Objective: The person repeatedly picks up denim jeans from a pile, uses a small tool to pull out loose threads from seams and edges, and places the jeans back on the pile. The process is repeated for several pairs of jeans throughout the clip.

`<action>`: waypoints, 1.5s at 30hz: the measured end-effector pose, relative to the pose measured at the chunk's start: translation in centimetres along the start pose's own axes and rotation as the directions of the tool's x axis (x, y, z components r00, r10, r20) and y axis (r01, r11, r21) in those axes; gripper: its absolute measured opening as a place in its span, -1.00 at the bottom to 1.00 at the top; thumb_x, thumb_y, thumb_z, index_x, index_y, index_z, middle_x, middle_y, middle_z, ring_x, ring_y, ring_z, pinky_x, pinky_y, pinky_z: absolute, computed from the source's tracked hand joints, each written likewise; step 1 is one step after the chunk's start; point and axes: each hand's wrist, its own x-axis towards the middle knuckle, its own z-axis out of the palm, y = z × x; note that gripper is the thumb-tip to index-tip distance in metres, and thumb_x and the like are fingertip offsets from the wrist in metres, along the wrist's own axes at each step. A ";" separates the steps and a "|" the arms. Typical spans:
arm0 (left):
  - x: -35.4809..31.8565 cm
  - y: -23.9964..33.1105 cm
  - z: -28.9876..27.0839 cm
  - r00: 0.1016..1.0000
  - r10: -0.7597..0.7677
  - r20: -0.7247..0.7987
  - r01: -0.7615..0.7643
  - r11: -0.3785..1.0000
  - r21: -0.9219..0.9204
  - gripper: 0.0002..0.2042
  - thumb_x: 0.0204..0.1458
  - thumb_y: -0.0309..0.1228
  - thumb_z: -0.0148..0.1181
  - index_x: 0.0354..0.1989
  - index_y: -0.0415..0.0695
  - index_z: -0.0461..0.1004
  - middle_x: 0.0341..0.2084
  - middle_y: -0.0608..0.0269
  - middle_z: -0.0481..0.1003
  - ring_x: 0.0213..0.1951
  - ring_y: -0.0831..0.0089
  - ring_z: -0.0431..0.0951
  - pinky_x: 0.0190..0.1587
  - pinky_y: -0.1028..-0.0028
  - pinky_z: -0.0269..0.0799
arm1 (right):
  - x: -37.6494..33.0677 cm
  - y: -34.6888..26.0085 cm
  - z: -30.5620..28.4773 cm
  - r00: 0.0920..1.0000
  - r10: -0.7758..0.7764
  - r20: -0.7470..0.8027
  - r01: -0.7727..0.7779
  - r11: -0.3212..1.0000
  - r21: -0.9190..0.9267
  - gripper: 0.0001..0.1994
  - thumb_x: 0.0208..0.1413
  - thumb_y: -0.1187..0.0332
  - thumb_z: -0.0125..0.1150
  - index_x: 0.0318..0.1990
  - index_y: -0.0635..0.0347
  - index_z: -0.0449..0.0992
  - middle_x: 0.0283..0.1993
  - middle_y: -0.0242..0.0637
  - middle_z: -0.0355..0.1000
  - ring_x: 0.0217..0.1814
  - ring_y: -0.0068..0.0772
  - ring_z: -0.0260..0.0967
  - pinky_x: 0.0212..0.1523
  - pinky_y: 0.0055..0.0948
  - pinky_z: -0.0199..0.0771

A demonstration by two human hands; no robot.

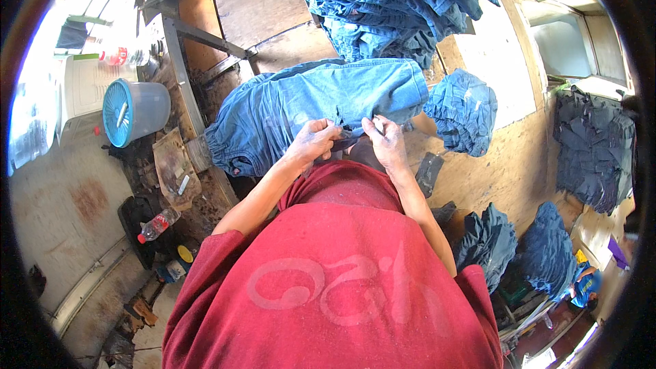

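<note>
Light blue denim trousers [301,99] lie folded across the work surface in front of me, their gathered elastic end at the left. At their near edge my left hand [316,142] is closed in a pinch. A small dark strip [346,142], perhaps cloth, runs from its fingers toward my right hand [388,145]. That hand is also closed, thumb and finger together, with a small whitish bit [378,124] at the tips that I cannot identify. Its fingers are close to the denim. Dark patches show on the trousers between the hands.
A tall stack of blue denim [389,7] stands beyond, and a smaller bundle [462,111] at right. Dark garments [594,150] are piled far right, with more bundles [486,242] lower right. At left are a lidded bucket [145,113] and a plastic bottle [158,225].
</note>
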 end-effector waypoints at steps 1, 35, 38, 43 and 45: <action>-0.3 0.2 -0.2 1.000 -0.001 -0.008 0.001 0.997 -0.071 -0.87 0.32 -0.34 0.21 -0.26 -0.07 0.46 -0.47 0.47 0.43 -0.67 0.72 0.20 -0.58 0.54 0.23 | 0.0 0.2 -0.1 1.000 -0.012 0.011 0.012 0.999 0.045 -0.61 0.37 0.20 0.31 -0.50 0.16 0.42 -0.53 -0.62 0.27 -0.42 -0.71 0.12 -0.40 -0.44 0.15; 0.2 1.0 0.5 0.998 -0.068 -0.013 0.069 0.993 0.100 -0.84 0.24 -0.32 0.29 -0.34 -0.13 0.57 -0.55 0.49 0.40 -0.65 0.72 0.21 -0.59 0.55 0.12 | -1.0 -1.6 -0.4 0.997 0.033 0.072 -0.035 0.999 0.028 -0.65 0.38 0.19 0.27 -0.43 0.23 0.51 -0.51 -0.56 0.33 -0.39 -0.70 0.16 -0.36 -0.43 0.24; 0.6 0.6 0.2 0.999 -0.043 0.006 0.042 0.986 0.161 -0.85 0.23 -0.33 0.29 -0.30 -0.15 0.59 -0.55 0.48 0.42 -0.66 0.72 0.23 -0.59 0.55 0.13 | -0.9 -1.2 -0.9 0.993 0.063 0.099 -0.064 0.998 0.008 -0.64 0.38 0.17 0.27 -0.39 0.28 0.53 -0.50 -0.52 0.38 -0.38 -0.67 0.20 -0.34 -0.40 0.29; 0.1 1.1 -0.9 0.985 -0.136 0.102 0.139 0.990 -0.021 -0.87 0.25 -0.36 0.25 -0.17 -0.14 0.59 -0.57 0.46 0.42 -0.64 0.67 0.26 -0.57 0.54 0.16 | -0.5 0.2 -1.3 0.980 0.157 0.120 -0.163 0.986 0.040 -0.67 0.36 0.19 0.31 -0.40 0.21 0.50 -0.46 -0.63 0.31 -0.37 -0.71 0.15 -0.33 -0.46 0.25; -0.3 2.3 -1.2 0.972 -0.170 0.162 0.166 0.985 0.039 -0.75 0.19 -0.38 0.24 -0.02 -0.23 0.61 -0.50 0.30 0.58 -0.61 0.56 0.41 -0.51 0.51 0.34 | -0.5 0.3 -1.4 0.995 0.103 0.020 -0.102 0.995 -0.011 -0.73 0.38 0.20 0.27 -0.25 0.24 0.51 -0.42 -0.59 0.34 -0.39 -0.65 0.17 -0.31 -0.47 0.28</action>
